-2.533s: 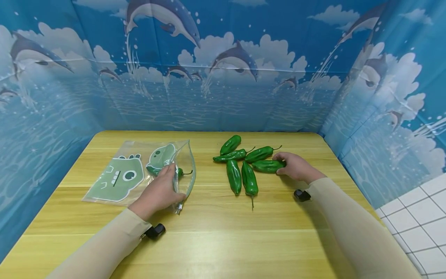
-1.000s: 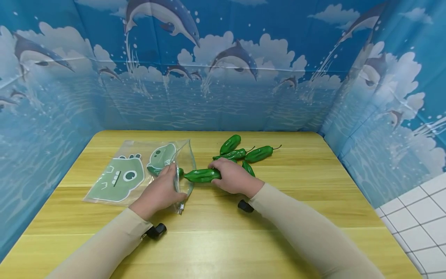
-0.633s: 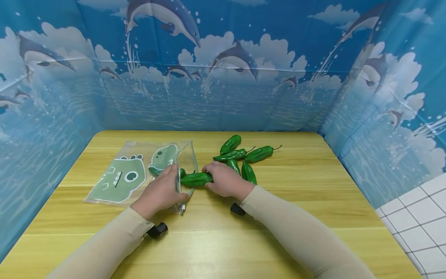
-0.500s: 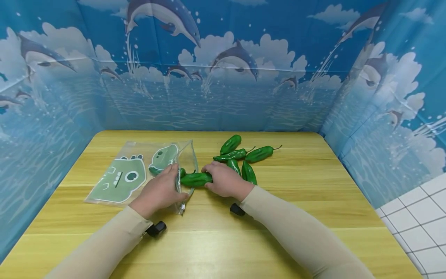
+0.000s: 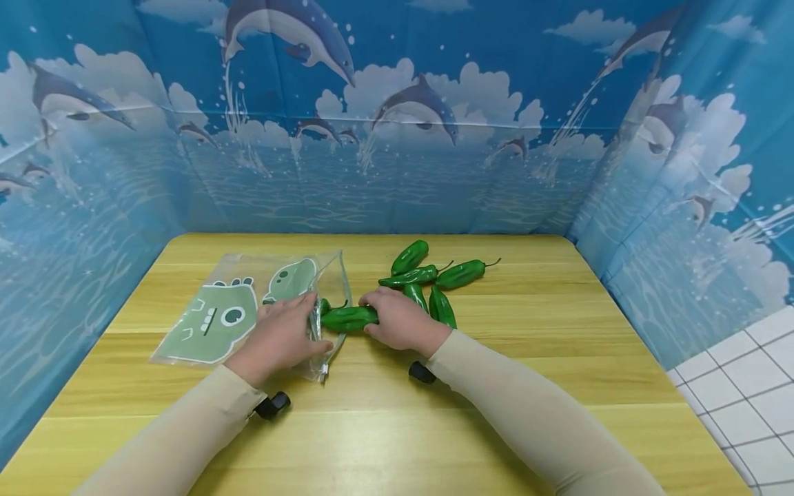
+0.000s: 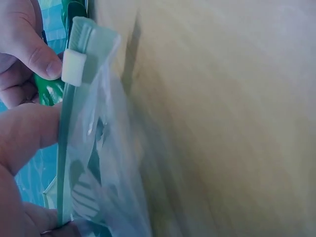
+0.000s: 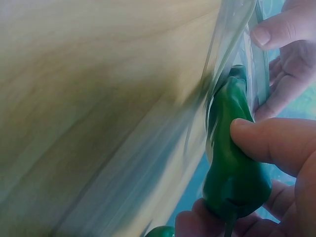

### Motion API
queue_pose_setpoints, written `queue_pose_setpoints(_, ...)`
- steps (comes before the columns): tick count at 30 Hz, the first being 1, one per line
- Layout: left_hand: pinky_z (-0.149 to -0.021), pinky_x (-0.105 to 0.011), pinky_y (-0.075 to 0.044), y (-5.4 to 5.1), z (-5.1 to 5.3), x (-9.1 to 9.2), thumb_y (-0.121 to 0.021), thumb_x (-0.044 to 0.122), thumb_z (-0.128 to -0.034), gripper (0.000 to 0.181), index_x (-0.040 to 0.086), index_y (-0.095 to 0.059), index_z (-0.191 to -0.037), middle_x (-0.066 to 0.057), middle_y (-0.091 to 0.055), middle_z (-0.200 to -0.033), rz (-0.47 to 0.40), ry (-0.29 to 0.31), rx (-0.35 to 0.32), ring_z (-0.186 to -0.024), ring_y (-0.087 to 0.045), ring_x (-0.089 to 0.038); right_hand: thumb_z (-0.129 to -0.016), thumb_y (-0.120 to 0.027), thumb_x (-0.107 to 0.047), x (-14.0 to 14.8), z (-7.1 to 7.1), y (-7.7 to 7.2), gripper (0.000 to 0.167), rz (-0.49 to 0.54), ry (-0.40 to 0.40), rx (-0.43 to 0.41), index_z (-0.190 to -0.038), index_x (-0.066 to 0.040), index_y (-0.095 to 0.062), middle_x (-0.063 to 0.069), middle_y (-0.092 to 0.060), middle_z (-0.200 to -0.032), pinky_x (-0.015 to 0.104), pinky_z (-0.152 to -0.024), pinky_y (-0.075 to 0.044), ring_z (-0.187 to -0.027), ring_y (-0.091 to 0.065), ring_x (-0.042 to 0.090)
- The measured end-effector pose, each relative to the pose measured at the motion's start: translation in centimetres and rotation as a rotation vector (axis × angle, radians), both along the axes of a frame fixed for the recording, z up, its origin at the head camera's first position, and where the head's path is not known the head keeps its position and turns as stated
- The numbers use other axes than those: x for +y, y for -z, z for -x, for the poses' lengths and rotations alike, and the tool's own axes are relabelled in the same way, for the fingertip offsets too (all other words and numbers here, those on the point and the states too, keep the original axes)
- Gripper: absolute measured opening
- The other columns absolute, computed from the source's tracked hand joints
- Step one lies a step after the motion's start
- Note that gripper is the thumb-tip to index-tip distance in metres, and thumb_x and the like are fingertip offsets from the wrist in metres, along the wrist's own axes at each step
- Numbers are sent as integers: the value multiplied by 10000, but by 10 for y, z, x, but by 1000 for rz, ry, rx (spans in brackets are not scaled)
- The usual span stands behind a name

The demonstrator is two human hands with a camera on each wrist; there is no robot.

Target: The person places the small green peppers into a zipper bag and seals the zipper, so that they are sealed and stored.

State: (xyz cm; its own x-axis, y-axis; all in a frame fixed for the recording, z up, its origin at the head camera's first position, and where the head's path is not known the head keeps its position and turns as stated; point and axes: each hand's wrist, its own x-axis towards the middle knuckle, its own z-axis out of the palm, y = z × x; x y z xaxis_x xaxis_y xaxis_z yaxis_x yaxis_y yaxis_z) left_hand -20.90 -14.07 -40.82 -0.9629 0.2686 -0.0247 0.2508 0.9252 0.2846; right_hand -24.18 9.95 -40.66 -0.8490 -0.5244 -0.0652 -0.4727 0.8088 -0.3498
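A clear slider zip bag printed with green cartoon monsters lies at the left of the table. My left hand grips its mouth by the upper edge, holding it apart; the white slider shows beside my thumb in the left wrist view. My right hand holds a green pepper by its stem end, between thumb and fingers. That pepper's tip is inside the bag mouth, as the right wrist view shows. Another green pepper lies in the bag, partly hidden by my left hand.
Several green peppers lie in a cluster behind and right of my right hand, on the wooden table. A blue dolphin-print curtain encloses the back and sides. White tiles show at the right.
My right hand has taken a pepper from the right of the cluster and carried it left to the bag mouth. My left hand stays at the bag, its fingers shifted slightly.
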Motion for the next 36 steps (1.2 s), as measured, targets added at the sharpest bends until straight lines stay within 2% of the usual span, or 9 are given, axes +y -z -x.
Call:
queue_pose_setpoints(6,-1256,-705,-117,7,3,-5,-835,535,-833,1114,6,-294,-1651,-200,-340,-1701,-77,51,-9,-1593,-199,-491,-1012,-716,-289,-1,1,2,468,-9,-9,14,-1438,-121,-620,89,-635,-1401,438,-1059,-554,-1278,-630,275)
queue_pose_setpoints(8,-1279,-694,-136,9,5,-7,-825,528,-843,1120,3,-264,-1659,-201,-313,-1713,-99,77,-23,-1592,-231,-478,-1012,-714,-284,-3,1,2,468,-10,-10,16,-1438,-116,-620,91,-635,-1403,442,-1072,-546,-1288,-624,281)
queue_pose_setpoints(10,-1273,-687,-211,10,7,-8,-816,540,-848,1130,13,-242,-1667,-196,-297,-1720,-112,91,-34,-1567,-300,-476,-1012,-713,-280,-4,1,3,470,-11,-9,15,-1442,-116,-617,92,-634,-1408,448,-1086,-537,-1301,-617,286)
queue_pose_setpoints(12,-1240,-691,-291,10,9,-9,-801,564,-856,1137,24,-225,-1674,-195,-291,-1723,-109,99,-39,-1529,-372,-482,-1011,-714,-279,-6,1,4,474,-9,-8,17,-1444,-114,-615,93,-637,-1404,443,-1087,-536,-1294,-620,280)
queue_pose_setpoints(15,-1217,-691,-333,10,11,-11,-780,616,-859,1147,49,-217,-1682,-180,-291,-1726,-94,98,-48,-1508,-412,-475,-1007,-719,-279,-9,0,5,477,-4,-14,25,-1441,-108,-618,90,-648,-1388,419,-1081,-535,-1270,-625,251)
queue_pose_setpoints(21,-1210,-733,-283,8,15,-11,-785,615,-859,1120,49,-262,-1671,-166,-355,-1701,-85,112,-49,-1505,-444,-420,-1011,-715,-287,-16,-1,10,435,24,-17,40,-1398,-108,-629,72,-674,-1318,373,-989,-551,-1144,-632,189)
queue_pose_setpoints(24,-1210,-736,-281,8,15,-9,-796,604,-853,1112,64,-272,-1672,-153,-356,-1703,-87,111,-65,-1507,-445,-411,-1017,-709,-276,-20,-1,11,401,52,-11,40,-1366,-95,-628,73,-680,-1298,374,-985,-553,-1134,-634,190)
queue_pose_setpoints(29,-1225,-727,-276,8,13,-8,-799,597,-852,1122,62,-257,-1675,-155,-329,-1716,-91,106,-81,-1523,-422,-412,-1026,-689,-218,-26,-1,15,379,61,-17,35,-1368,-69,-622,98,-669,-1330,378,-1032,-548,-1188,-636,208)
queue_pose_setpoints(36,-1224,-741,-258,10,10,-7,-800,564,-863,1111,48,-245,-1675,-171,-323,-1715,-91,103,-59,-1539,-392,-420,-1026,-661,-149,-34,-1,15,471,62,-39,-11,-1479,-69,-557,131,-585,-1460,366,-1093,-529,-1268,-608,212)
